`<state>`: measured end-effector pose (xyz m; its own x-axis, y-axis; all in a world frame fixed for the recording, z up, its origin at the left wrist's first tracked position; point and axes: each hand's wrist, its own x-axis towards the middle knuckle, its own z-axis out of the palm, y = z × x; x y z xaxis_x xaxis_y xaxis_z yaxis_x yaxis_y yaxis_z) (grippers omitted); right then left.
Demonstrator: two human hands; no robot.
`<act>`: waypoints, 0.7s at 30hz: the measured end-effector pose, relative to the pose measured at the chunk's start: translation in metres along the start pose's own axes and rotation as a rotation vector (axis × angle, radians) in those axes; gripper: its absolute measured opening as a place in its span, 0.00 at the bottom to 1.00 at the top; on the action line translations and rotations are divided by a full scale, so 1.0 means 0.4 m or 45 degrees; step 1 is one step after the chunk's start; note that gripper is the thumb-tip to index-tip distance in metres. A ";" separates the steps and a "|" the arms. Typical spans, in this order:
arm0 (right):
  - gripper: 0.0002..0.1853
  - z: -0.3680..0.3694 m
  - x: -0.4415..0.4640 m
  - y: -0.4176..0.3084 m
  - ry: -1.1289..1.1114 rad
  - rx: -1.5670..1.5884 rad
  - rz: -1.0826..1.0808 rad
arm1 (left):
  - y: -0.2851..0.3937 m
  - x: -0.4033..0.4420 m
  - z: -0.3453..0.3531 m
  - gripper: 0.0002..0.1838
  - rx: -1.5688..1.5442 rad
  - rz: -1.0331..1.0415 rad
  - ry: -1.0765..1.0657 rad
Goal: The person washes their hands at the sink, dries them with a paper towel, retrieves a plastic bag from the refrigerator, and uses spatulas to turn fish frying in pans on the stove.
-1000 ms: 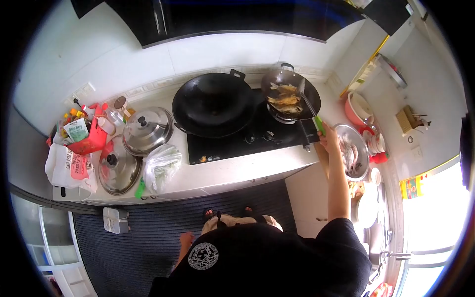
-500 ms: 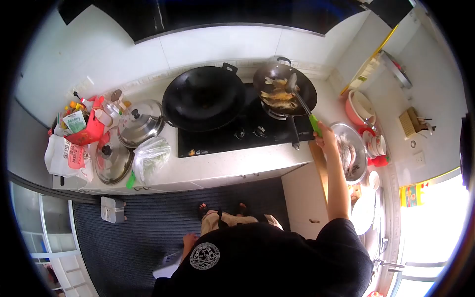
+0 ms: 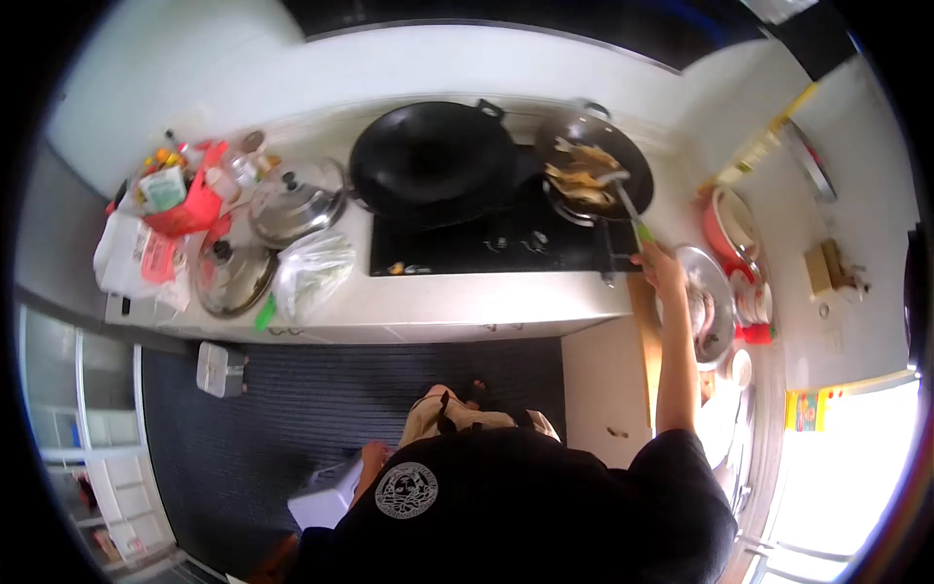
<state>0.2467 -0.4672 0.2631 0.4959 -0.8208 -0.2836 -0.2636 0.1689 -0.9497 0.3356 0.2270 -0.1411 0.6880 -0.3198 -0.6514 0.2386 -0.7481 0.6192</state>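
Note:
My right hand (image 3: 662, 270) is closed around the green handle of a cooking spatula (image 3: 631, 208). Its metal head rests among several browned fish (image 3: 576, 179) in the smaller wok (image 3: 634, 161), on the right burner. Under my right forearm, partly covered by it, stands a metal bowl (image 3: 725, 310) with raw fish (image 3: 699, 310) inside. My left hand (image 3: 374, 455) hangs low at my side, close to a pale box-like object (image 3: 329, 498); its fingers are too small and partly hidden to read.
A large black wok (image 3: 433, 161) sits on the left of the black stove (image 3: 457, 251). Left of it are two pot lids (image 3: 297, 200), a plastic bag of greens (image 3: 316, 273) and a red basket (image 3: 185, 214). A pink basin (image 3: 715, 229) stands at right. A small bin (image 3: 216, 370) is on the floor.
The view has shifted, so the counter sits higher and further right. The spatula head has moved lower toward the right side of the fish, and the fish lie differently. My right hand keeps its grip.

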 end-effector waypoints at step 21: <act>0.14 0.251 -0.103 0.087 0.467 -0.425 -0.612 | 0.718 0.250 -0.898 0.14 -0.148 0.652 1.102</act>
<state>0.3002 -0.3726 0.2285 0.3248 -0.9040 0.2779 -0.3547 -0.3888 -0.8503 0.7191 0.1890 0.1289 0.9759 -0.0200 0.2175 -0.1907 -0.5632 0.8040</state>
